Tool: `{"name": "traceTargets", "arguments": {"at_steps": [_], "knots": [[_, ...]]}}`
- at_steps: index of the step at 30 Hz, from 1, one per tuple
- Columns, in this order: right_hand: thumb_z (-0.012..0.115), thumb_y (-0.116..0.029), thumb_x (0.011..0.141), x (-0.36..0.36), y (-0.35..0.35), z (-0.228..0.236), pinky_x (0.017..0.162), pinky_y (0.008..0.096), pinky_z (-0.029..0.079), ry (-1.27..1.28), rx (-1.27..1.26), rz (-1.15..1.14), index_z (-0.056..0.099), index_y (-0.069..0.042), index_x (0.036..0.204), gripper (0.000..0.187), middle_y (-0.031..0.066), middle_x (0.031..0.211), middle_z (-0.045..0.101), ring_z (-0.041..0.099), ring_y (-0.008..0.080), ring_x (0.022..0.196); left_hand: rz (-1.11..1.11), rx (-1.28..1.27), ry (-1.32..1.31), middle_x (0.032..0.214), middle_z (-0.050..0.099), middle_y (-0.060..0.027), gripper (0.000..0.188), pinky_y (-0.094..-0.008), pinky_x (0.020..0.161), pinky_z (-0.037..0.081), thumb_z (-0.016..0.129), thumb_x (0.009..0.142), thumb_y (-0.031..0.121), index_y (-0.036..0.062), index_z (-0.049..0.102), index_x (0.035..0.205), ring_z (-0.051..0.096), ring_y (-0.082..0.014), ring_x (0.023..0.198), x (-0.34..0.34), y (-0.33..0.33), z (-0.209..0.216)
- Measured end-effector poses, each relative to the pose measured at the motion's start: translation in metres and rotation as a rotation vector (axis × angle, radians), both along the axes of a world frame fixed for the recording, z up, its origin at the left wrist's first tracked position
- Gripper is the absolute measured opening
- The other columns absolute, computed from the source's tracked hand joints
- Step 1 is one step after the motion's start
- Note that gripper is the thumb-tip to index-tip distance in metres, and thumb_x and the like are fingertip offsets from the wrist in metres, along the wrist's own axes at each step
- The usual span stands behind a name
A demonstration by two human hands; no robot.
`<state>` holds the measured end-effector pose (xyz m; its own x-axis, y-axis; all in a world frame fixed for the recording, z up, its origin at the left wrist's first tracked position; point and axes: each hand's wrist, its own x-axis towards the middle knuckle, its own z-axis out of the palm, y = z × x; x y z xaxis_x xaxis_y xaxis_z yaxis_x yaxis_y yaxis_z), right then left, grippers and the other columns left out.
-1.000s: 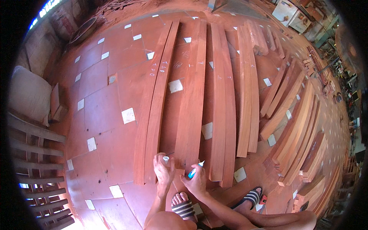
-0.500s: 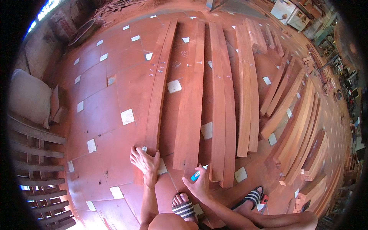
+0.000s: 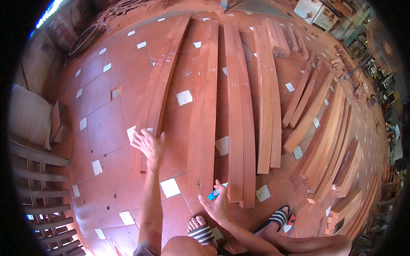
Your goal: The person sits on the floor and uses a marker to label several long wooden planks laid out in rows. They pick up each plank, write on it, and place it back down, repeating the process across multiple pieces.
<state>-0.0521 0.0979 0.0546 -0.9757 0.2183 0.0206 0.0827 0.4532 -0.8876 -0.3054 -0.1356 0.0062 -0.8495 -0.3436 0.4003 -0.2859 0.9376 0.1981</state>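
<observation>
My left hand (image 3: pixel 148 145) lies across the near part of the leftmost pair of reddish wooden beams (image 3: pixel 161 81), thumb at their right side and fingers over the left. A small white piece (image 3: pixel 150 129), perhaps a cap, shows at its fingers. My right hand (image 3: pixel 217 208) holds a small teal tube (image 3: pixel 213 195) with a white tip, close to the near ends of the second pair of beams (image 3: pixel 207 111). A third pair of beams (image 3: pixel 240 123) lies just right of that. White pen marks run across several beams at about one level.
More beams (image 3: pixel 268 106) and shorter timbers (image 3: pixel 324 136) fan out to the right over the tiled floor (image 3: pixel 106 141). A slatted wooden piece (image 3: pixel 40 183) and a pale sack (image 3: pixel 32 115) stand at left. My sandalled foot (image 3: pixel 198 226) is near the beam ends.
My left hand has moved away from me and leftward, and the leftmost beams have slid farther off with it. My right hand still holds the tube, almost in place.
</observation>
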Motion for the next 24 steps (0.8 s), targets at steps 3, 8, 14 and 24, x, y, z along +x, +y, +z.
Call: {"name": "traceTargets", "arguments": {"at_steps": [3,8,14,24], "knots": [[0.090,-0.032,0.080,0.004,0.010,0.000,0.103,0.0499,0.047,-0.015,0.031,-0.068,0.041,0.000,0.128,0.076,0.0417,0.142,0.051,0.060,0.0454,0.123,-0.178,0.289,-0.206,0.148,0.041,-0.0391,0.087,-0.0655,0.113,0.032,0.089,0.072,0.055,-0.0069,0.052,0.121,0.046,-0.0525,0.131,0.006,0.093,0.032],[0.088,-0.034,0.082,0.009,0.018,0.000,0.103,0.0484,0.046,0.021,0.071,-0.089,0.043,0.002,0.129,0.074,0.0376,0.141,0.051,0.058,0.0421,0.120,-0.141,0.295,-0.343,0.152,0.038,-0.0392,0.094,-0.0631,0.113,0.034,0.091,0.068,0.056,-0.0056,0.052,0.127,0.044,-0.0508,0.135,0.006,0.196,0.058],[0.086,-0.026,0.086,-0.003,0.025,0.038,0.105,0.0462,0.046,0.049,-0.036,-0.190,0.042,0.000,0.128,0.067,0.0342,0.146,0.051,0.059,0.0393,0.122,-0.158,0.422,-0.440,0.144,0.043,-0.0291,0.085,-0.0569,0.105,0.042,0.091,0.067,0.038,-0.0018,0.050,0.129,0.046,-0.0435,0.129,-0.002,0.197,0.047],[0.075,-0.012,0.095,-0.098,0.070,0.045,0.103,0.0429,0.050,0.162,0.134,-0.008,0.047,-0.003,0.121,0.039,0.0273,0.141,0.060,0.063,0.0331,0.121,-0.154,0.386,-0.394,0.143,0.045,-0.0250,0.085,-0.0570,0.103,0.042,0.093,0.062,0.034,-0.0019,0.050,0.126,0.047,-0.0421,0.129,0.075,0.113,0.038]]}}
